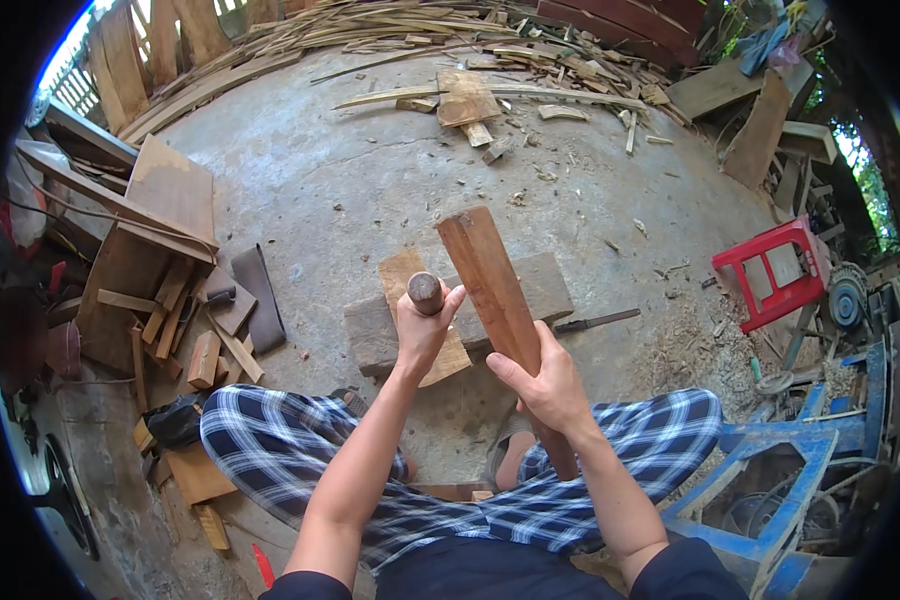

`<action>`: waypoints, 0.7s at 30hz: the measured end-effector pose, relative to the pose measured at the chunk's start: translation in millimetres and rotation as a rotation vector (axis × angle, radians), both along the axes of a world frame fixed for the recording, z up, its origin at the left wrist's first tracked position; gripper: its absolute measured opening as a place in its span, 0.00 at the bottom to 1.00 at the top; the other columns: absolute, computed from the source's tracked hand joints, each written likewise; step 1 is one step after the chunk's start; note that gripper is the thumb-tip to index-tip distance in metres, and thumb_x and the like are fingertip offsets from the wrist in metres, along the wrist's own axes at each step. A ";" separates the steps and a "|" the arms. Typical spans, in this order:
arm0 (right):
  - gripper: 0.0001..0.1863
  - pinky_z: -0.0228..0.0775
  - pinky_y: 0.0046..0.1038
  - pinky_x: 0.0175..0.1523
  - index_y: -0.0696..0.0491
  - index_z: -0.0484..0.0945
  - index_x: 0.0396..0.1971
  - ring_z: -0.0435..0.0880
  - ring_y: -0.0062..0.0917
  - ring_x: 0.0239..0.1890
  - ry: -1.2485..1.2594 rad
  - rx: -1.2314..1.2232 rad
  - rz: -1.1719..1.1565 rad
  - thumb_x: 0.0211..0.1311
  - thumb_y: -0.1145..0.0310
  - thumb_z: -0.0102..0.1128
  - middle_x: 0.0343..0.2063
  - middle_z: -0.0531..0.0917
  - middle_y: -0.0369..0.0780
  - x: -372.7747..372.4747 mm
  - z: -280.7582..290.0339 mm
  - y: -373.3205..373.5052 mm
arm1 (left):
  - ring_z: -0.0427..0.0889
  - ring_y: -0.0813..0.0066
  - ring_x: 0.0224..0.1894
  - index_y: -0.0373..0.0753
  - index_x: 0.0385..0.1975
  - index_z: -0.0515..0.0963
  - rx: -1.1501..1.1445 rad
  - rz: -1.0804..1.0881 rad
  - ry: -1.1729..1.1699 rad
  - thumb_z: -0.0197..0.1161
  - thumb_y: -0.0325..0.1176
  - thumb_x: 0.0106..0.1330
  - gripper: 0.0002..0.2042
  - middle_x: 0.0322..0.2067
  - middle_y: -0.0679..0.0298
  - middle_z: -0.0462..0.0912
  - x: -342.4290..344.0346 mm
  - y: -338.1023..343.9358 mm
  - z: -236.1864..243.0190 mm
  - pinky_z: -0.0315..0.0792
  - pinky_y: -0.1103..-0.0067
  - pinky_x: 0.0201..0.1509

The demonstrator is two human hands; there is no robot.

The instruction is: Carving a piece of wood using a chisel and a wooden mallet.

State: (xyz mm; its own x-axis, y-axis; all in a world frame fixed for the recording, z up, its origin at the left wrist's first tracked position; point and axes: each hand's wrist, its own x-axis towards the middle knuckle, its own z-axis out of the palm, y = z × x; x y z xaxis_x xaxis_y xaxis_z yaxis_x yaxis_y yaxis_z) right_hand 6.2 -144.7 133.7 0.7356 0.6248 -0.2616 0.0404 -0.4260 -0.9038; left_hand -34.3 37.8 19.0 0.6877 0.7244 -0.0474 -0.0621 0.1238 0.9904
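One wooden handle [426, 293]: was clasped by left hand [423, 335].
Plank [490, 275]: was gripped by right hand [555, 388], judged stiff, best held mid-length.

No readable lettering, label, number or sign on anything in view.

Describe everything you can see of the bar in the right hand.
The bar is long, straight and reddish-brown, apparently wood, with streaky grain. It slants, its far end further left, its near end by the plaid trousers. The right hand grips it nearer the near end, thumb across its face. It overlaps the grey plank in view; whether it touches plank or trousers, I can't tell.
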 end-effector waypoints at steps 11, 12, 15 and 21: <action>0.31 0.75 0.24 0.23 0.61 0.73 0.52 0.82 0.23 0.23 0.043 0.064 -0.031 0.61 0.52 0.72 0.31 0.83 0.43 -3.1 1.3 3.8 | 0.74 0.87 0.31 0.40 0.32 0.76 -0.035 0.022 0.085 0.73 0.27 0.63 0.09 0.27 0.75 0.76 -9.5 -0.9 7.6 0.71 0.84 0.36; 0.30 0.75 0.24 0.23 0.61 0.74 0.51 0.84 0.25 0.26 0.046 0.104 -0.067 0.61 0.54 0.72 0.34 0.84 0.43 -2.6 -2.7 1.9 | 0.73 0.87 0.30 0.40 0.31 0.76 0.012 -0.003 0.110 0.74 0.29 0.62 0.10 0.27 0.75 0.76 -6.3 -1.0 9.4 0.69 0.84 0.35; 0.25 0.72 0.22 0.20 0.60 0.74 0.47 0.78 0.17 0.20 0.098 0.092 -0.082 0.63 0.56 0.71 0.30 0.82 0.38 1.1 4.5 -3.4 | 0.72 0.87 0.28 0.41 0.29 0.75 0.115 0.006 0.004 0.75 0.33 0.63 0.12 0.26 0.76 0.75 6.6 3.8 -1.1 0.67 0.83 0.32; 0.27 0.71 0.21 0.20 0.59 0.74 0.46 0.78 0.17 0.18 0.093 0.114 -0.064 0.63 0.52 0.72 0.27 0.81 0.37 6.6 -5.4 -3.9 | 0.70 0.88 0.27 0.43 0.27 0.74 -0.066 0.036 -0.007 0.75 0.34 0.63 0.13 0.23 0.77 0.73 -1.9 25.2 10.9 0.64 0.83 0.30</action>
